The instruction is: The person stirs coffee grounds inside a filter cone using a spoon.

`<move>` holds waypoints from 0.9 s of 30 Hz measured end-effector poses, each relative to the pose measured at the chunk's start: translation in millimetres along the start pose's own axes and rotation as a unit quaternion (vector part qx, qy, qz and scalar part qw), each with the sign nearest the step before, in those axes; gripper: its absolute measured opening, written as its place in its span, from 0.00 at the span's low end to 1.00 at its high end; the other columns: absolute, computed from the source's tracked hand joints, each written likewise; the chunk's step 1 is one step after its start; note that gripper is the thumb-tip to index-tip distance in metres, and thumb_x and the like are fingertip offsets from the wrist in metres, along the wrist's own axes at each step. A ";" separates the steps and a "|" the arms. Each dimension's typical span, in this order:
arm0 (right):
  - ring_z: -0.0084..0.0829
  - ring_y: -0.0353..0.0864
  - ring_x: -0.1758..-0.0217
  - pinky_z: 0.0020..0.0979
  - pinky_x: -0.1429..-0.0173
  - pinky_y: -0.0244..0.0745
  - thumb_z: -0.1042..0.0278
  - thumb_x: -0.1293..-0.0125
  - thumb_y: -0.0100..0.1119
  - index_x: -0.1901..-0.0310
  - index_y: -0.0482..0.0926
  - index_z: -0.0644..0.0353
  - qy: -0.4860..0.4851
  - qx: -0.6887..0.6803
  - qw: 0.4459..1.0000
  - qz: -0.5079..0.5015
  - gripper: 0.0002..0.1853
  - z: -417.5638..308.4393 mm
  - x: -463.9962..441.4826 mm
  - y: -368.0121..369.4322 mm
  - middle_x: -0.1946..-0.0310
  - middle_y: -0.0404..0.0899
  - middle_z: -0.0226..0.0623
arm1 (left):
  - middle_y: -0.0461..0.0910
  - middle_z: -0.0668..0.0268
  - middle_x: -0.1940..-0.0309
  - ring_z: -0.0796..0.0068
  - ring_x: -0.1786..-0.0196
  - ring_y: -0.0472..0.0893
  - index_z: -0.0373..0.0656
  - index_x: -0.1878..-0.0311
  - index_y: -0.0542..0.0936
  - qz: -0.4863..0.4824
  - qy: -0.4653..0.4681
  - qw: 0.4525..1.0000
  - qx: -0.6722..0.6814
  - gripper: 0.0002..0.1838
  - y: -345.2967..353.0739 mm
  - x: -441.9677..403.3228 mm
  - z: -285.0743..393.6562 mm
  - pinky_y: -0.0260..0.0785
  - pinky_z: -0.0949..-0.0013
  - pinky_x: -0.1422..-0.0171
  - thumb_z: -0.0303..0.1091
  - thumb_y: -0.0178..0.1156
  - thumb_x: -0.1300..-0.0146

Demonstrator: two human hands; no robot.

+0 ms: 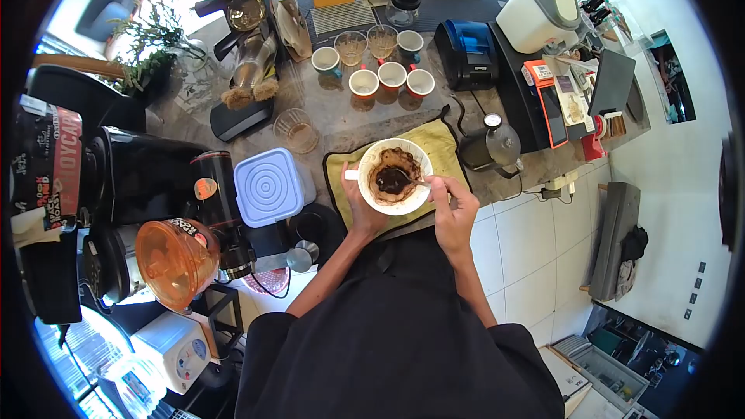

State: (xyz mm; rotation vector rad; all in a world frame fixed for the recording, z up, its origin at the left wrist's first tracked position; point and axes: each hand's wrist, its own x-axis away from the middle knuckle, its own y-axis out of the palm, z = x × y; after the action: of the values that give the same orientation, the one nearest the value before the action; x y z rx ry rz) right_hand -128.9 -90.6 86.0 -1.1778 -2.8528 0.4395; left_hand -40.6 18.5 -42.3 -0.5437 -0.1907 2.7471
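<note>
A white coffee dripper (421,157) with a handle on its left is held over a yellow-green cloth (448,143) with a dark border. Dark wet coffee grounds (390,178) lie at its bottom and cling up the pale lining, which looks like a paper filter. My left hand (365,209) wraps round the dripper's left side, just below the handle. In my right hand (454,209) a thin metal spoon (421,183) is pinched; its tip is down in the grounds and hidden.
Several small cups (391,75) and glasses (295,130) stand behind the cloth. A gooseneck kettle (497,146) is to the right, near a black printer (468,54). On the left are a blue-lidded container (269,187) and a grinder with an orange hopper (177,262).
</note>
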 end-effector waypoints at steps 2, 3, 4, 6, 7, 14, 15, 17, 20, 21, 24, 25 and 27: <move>0.17 0.72 0.69 0.19 0.62 0.66 0.70 0.26 0.54 0.60 0.82 0.73 0.004 -0.034 0.999 0.008 0.13 -5.6 3.2 -1.2 0.73 0.77 0.30 | 0.82 0.57 0.51 0.56 0.36 0.72 0.36 0.50 0.80 0.000 -0.005 1.000 0.003 0.24 -0.1 0.5 -1.0 0.41 0.42 0.23 0.39 0.69 0.48; 0.17 0.72 0.69 0.20 0.62 0.66 0.70 0.26 0.54 0.60 0.82 0.72 0.009 -0.068 0.997 0.017 0.13 -7.6 3.4 -1.7 0.73 0.77 0.30 | 0.82 0.57 0.51 0.55 0.36 0.72 0.36 0.49 0.80 -0.001 -0.011 1.000 0.005 0.25 0.6 -0.1 -1.8 0.42 0.42 0.23 0.39 0.69 0.49; 0.17 0.72 0.69 0.20 0.62 0.66 0.70 0.26 0.54 0.60 0.82 0.72 0.007 -0.069 0.998 0.015 0.13 -7.3 3.1 -3.2 0.73 0.77 0.30 | 0.82 0.57 0.51 0.55 0.36 0.72 0.36 0.49 0.80 0.001 -0.010 1.000 0.005 0.25 1.7 -0.4 -1.8 0.42 0.42 0.23 0.39 0.69 0.49; 0.17 0.72 0.69 0.20 0.61 0.66 0.70 0.26 0.54 0.59 0.83 0.72 -0.019 -0.092 0.995 0.018 0.13 -5.0 3.3 -5.7 0.73 0.76 0.29 | 0.82 0.57 0.52 0.56 0.37 0.73 0.37 0.50 0.80 0.011 -0.033 0.999 0.030 0.25 2.0 0.6 -1.9 0.42 0.43 0.23 0.40 0.70 0.50; 0.17 0.72 0.69 0.20 0.61 0.66 0.70 0.26 0.54 0.59 0.83 0.72 -0.020 -0.093 0.995 0.019 0.13 -3.3 2.4 -4.7 0.73 0.76 0.29 | 0.82 0.57 0.52 0.56 0.37 0.73 0.37 0.50 0.80 0.010 -0.031 0.999 0.029 0.25 1.7 0.6 -1.8 0.42 0.43 0.23 0.40 0.70 0.50; 0.20 0.74 0.71 0.23 0.64 0.68 0.69 0.28 0.55 0.59 0.84 0.68 0.007 -0.070 0.998 0.001 0.12 -4.6 6.6 -4.7 0.76 0.77 0.31 | 0.82 0.58 0.52 0.58 0.40 0.74 0.37 0.48 0.79 -0.005 -0.002 1.000 0.027 0.27 -1.6 -5.2 11.9 0.42 0.42 0.23 0.41 0.72 0.50; 0.20 0.74 0.71 0.23 0.64 0.68 0.69 0.28 0.55 0.59 0.84 0.68 -0.002 -0.080 0.997 0.014 0.12 -5.7 6.8 -5.7 0.76 0.77 0.30 | 0.82 0.59 0.52 0.58 0.41 0.75 0.37 0.48 0.78 -0.002 -0.001 0.999 0.033 0.28 -1.1 -4.7 11.0 0.42 0.42 0.23 0.42 0.72 0.50; 0.18 0.73 0.70 0.22 0.63 0.67 0.68 0.27 0.53 0.58 0.84 0.70 0.013 -0.049 0.999 0.002 0.13 -5.8 3.1 -8.6 0.75 0.76 0.30 | 0.82 0.59 0.52 0.58 0.41 0.75 0.37 0.47 0.78 0.004 0.002 0.999 0.034 0.28 -0.1 -3.3 7.2 0.42 0.42 0.23 0.41 0.72 0.49; 0.17 0.72 0.70 0.20 0.62 0.66 0.68 0.26 0.52 0.58 0.83 0.72 0.026 -0.043 0.999 0.004 0.14 -4.2 3.8 -7.4 0.75 0.76 0.29 | 0.82 0.59 0.53 0.58 0.42 0.75 0.38 0.48 0.78 0.020 -0.058 0.990 0.124 0.26 4.7 -3.2 7.8 0.42 0.42 0.23 0.41 0.71 0.49; 0.17 0.72 0.70 0.20 0.62 0.66 0.68 0.26 0.53 0.58 0.83 0.72 0.024 -0.067 0.997 0.015 0.14 -2.9 4.6 -6.1 0.75 0.76 0.29 | 0.82 0.59 0.53 0.58 0.42 0.75 0.38 0.48 0.79 0.032 -0.121 0.970 0.210 0.26 6.3 -3.3 8.8 0.42 0.41 0.23 0.40 0.71 0.48; 0.19 0.74 0.71 0.23 0.64 0.68 0.67 0.27 0.54 0.59 0.85 0.68 0.012 -0.086 0.994 0.069 0.13 -0.9 4.8 -1.9 0.76 0.78 0.30 | 0.82 0.59 0.53 0.58 0.43 0.76 0.38 0.50 0.79 0.033 -0.063 0.987 0.142 0.24 5.1 -4.3 7.7 0.42 0.41 0.24 0.39 0.71 0.49; 0.19 0.74 0.71 0.23 0.64 0.68 0.67 0.27 0.54 0.59 0.85 0.68 0.010 -0.087 0.994 0.071 0.13 0.7 3.3 -0.5 0.76 0.78 0.30 | 0.82 0.59 0.53 0.58 0.43 0.76 0.38 0.50 0.79 0.032 -0.061 0.987 0.143 0.24 4.3 -4.8 8.3 0.42 0.41 0.24 0.39 0.71 0.49; 0.18 0.74 0.71 0.23 0.63 0.68 0.66 0.27 0.54 0.59 0.84 0.68 0.017 -0.038 0.998 0.041 0.14 4.4 0.5 0.9 0.76 0.78 0.29 | 0.82 0.59 0.53 0.57 0.44 0.76 0.38 0.50 0.80 0.019 -0.073 0.984 0.161 0.24 4.2 -5.0 10.8 0.43 0.40 0.24 0.39 0.71 0.49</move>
State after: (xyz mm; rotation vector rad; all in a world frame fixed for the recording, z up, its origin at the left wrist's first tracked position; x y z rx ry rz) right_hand -129.2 -90.7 81.6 -1.3067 -2.8241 0.3120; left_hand -41.7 12.1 -31.4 -0.2603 0.2296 2.7754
